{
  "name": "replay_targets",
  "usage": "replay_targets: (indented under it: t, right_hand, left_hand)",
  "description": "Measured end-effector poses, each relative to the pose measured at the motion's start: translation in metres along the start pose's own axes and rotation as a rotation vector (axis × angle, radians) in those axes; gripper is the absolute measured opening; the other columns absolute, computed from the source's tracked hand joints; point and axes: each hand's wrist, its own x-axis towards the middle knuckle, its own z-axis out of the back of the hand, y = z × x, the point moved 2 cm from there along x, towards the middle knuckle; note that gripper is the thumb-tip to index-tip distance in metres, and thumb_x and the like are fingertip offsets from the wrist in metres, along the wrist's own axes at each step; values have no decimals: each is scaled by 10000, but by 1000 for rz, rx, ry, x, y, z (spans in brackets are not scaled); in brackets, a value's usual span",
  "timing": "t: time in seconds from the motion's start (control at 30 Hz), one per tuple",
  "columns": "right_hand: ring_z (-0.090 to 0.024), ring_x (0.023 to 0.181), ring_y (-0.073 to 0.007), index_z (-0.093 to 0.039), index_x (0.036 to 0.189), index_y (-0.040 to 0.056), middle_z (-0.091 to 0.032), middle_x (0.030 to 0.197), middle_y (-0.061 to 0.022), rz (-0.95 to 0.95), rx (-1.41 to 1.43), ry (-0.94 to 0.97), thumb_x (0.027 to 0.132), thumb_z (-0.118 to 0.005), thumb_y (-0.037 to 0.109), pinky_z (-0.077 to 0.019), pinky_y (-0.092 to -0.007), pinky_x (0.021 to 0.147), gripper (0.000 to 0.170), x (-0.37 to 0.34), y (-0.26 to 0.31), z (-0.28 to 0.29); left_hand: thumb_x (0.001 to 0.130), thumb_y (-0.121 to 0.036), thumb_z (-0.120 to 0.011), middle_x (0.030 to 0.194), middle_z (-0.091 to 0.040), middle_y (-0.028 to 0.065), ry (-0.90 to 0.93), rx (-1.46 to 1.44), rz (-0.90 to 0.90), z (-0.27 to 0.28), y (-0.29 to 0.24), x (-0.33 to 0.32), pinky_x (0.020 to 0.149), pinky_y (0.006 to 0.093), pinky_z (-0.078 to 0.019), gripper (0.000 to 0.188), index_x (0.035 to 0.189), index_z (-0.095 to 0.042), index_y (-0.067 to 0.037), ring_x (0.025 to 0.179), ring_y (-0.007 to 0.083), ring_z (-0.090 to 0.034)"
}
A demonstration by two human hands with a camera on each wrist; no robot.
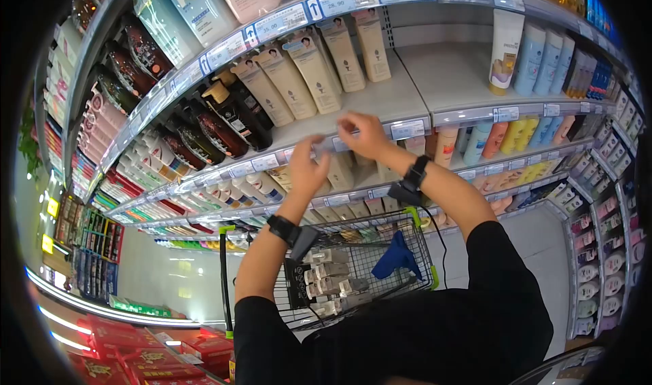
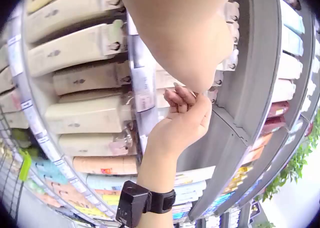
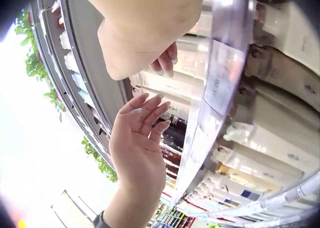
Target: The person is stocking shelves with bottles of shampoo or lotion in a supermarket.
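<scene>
My left hand (image 1: 309, 171) is raised in front of the shelf edge, its fingers loosely bent and holding nothing; the right wrist view shows that left hand (image 3: 140, 143) palm inward. Close beside it, at the shelf's front lip, is my right hand (image 1: 367, 137), fingers loosely curled with nothing in them. In the left wrist view, the right hand (image 2: 182, 115) has its fingers bent toward the palm. Behind both hands, a row of cream-coloured bottles (image 1: 316, 79) stands upright on the shelf (image 1: 401, 106). Dark brown pump bottles (image 1: 234, 116) stand left of them.
A shopping cart (image 1: 424, 249) with several pale boxed items (image 1: 329, 273) and a blue cloth (image 1: 397, 257) stands below my arms. A white tube (image 1: 506, 52) and blue bottles (image 1: 533, 59) stand at the shelf's right. Red boxes (image 1: 129, 344) lie at lower left.
</scene>
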Motion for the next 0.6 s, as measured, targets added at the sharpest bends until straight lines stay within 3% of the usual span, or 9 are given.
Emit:
replay_targets:
  t: [0.2, 0.3, 0.4, 0.5, 0.6]
  right_hand:
    - [-589, 911, -295, -509, 1087, 41, -614, 954, -135, 25, -335, -167, 733, -669, 294, -479, -387, 772, 463, 50, -29, -20]
    - [-533, 979, -335, -459, 1123, 4, -550, 1047, -167, -65, -412, -174, 727, -673, 338, -453, -413, 814, 560, 55, -35, -31]
    - [-532, 963, -344, -430, 1140, -10, -524, 1048, -184, -84, -462, -221, 713, -691, 375, -460, -421, 786, 631, 63, -28, -31]
    - [-520, 1004, -351, -432, 1156, -16, -536, 1066, -190, -141, -513, -229, 718, -705, 381, -447, -418, 827, 651, 73, -25, -30]
    - [-529, 969, -344, -395, 1163, -31, -525, 1035, -200, -156, -558, -242, 694, -711, 417, -455, -430, 791, 722, 82, -22, -31]
  left_hand:
    - [732, -105, -623, 1148, -563, 191, -121, 11, 157, -26, 47, 61, 867, 361, -466, 475, 1174, -490, 10, 1048, 283, -565]
    - [727, -108, -623, 1251, -487, 226, 24, 40, 70, -37, 62, 70, 941, 398, -427, 619, 1282, -388, 33, 1166, 317, -491]
    - [699, -148, -621, 1247, -492, 255, 97, -175, 144, -39, 55, 70, 985, 388, -392, 695, 1300, -347, 66, 1162, 356, -500]
    - [698, -149, -612, 1306, -447, 268, 134, -165, 130, -47, 74, 69, 1013, 378, -371, 784, 1356, -249, 74, 1220, 354, -456]
    - [694, -152, -600, 1337, -419, 266, 91, -294, 53, -54, 78, 68, 1014, 375, -367, 830, 1390, -194, 48, 1237, 355, -440]
